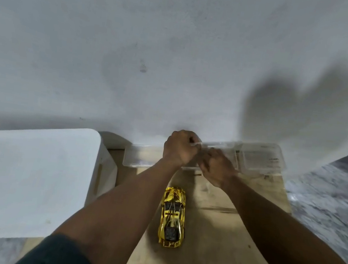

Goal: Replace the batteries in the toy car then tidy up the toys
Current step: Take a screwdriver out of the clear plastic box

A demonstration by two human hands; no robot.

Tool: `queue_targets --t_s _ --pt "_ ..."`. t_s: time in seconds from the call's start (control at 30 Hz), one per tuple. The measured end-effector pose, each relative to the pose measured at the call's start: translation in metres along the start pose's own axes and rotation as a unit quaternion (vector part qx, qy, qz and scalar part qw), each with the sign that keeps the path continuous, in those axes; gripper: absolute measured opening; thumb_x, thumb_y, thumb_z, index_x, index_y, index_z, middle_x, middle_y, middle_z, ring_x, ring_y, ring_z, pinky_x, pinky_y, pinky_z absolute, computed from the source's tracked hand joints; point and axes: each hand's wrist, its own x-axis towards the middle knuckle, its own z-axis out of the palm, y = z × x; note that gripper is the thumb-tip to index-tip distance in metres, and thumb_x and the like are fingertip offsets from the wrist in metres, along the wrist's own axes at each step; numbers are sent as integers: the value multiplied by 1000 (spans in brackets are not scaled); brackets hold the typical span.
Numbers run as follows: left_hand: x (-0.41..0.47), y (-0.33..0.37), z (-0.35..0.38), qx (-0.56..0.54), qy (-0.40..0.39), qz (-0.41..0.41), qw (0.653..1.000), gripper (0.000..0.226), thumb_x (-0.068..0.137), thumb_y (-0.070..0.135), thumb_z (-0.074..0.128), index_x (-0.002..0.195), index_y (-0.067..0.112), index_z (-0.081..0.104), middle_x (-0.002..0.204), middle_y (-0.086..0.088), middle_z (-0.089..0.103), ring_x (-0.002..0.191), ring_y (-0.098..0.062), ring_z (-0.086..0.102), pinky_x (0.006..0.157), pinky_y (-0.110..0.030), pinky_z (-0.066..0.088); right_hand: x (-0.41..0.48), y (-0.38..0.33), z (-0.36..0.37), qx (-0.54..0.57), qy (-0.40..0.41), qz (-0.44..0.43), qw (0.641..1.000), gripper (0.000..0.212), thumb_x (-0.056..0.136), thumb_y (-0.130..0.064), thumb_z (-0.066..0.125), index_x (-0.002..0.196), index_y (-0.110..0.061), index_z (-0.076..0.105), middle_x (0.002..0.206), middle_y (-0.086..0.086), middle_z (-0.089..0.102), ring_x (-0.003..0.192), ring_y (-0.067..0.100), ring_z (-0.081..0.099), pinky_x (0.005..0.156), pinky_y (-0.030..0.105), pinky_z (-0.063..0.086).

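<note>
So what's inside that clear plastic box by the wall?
Through the long clear plastic box I can make out only dividers near its right end, no definite contents. Its middle is hidden by the left hand, gripping its top edge, and the right hand.

Nothing legible; the clear plastic box (259, 163) bears dark marks right of the right grip (216, 167) (too blurred to read).

Dark sleeves (59, 254), bare forearms (115, 201)
</note>
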Motion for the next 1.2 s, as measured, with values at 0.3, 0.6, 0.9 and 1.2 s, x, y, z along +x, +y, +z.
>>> queue_targets --t_s 0.3,0.6,0.9,1.2 --pt "-4 0 0 4 -2 8 1000 5 87 32 73 84 31 77 82 21 69 81 -5 65 66 -23 49 -6 0 2 8 -12 79 997 77 89 -54 1 119 -14 60 116 13 60 104 32 55 81 42 50" --pt "-7 2 -2 9 4 23 1000 21 87 35 75 68 39 66 77 19 69 77 -8 66 65 -23 49 -5 5 -9 16 -21 2 1000 62 99 -51 11 133 -24 55 138 6 55 124 28 50 93 44 47" --pt "-14 7 -7 22 4 29 999 40 87 26 77 58 43 54 64 27 54 73 -7 59 65 -21 44 -2 3 -12 30 -53 -35 998 49 106 -42 23 128 -21 60 132 3 60 109 27 56 91 42 47" --pt "-17 8 -7 16 1 23 1000 24 86 26 77 70 36 61 67 22 55 74 -7 56 63 -18 39 -1 6 -14 22 -58 -47 997 48 103 -47 30 110 -18 67 103 6 71 96 25 64 83 37 48"
